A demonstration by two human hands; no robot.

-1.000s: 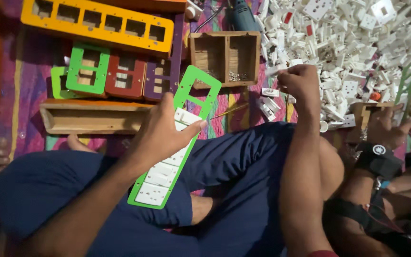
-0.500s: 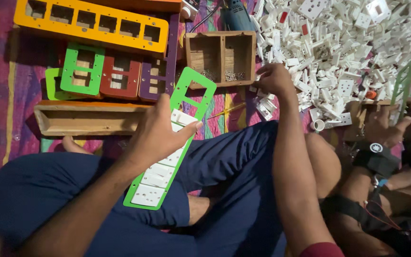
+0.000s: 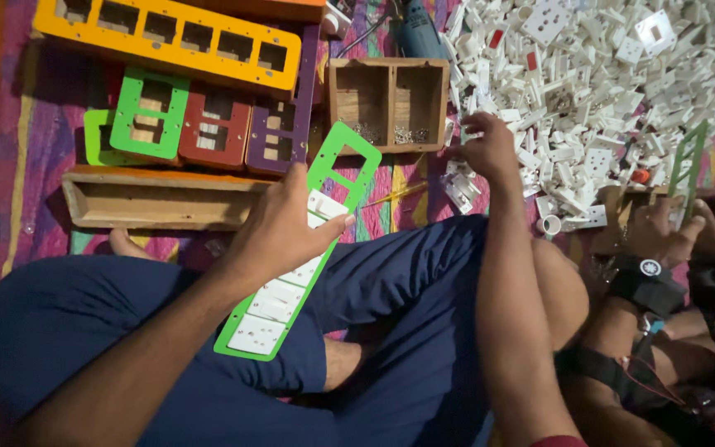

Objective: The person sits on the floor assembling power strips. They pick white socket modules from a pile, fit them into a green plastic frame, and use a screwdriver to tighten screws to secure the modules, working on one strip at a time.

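Fingers of left hand (image 3: 279,236) clasp slotted green plastic frame (image 3: 295,248); right hand (image 3: 486,149) pinches white plastic pieces (image 3: 606,91).

green frame's middle (image 3: 291,273) under left grip (image 3: 279,232)

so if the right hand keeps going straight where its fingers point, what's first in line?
Probably the heap of white plastic parts: the right hand points up-frame at the heap's near edge, beside the wooden box.
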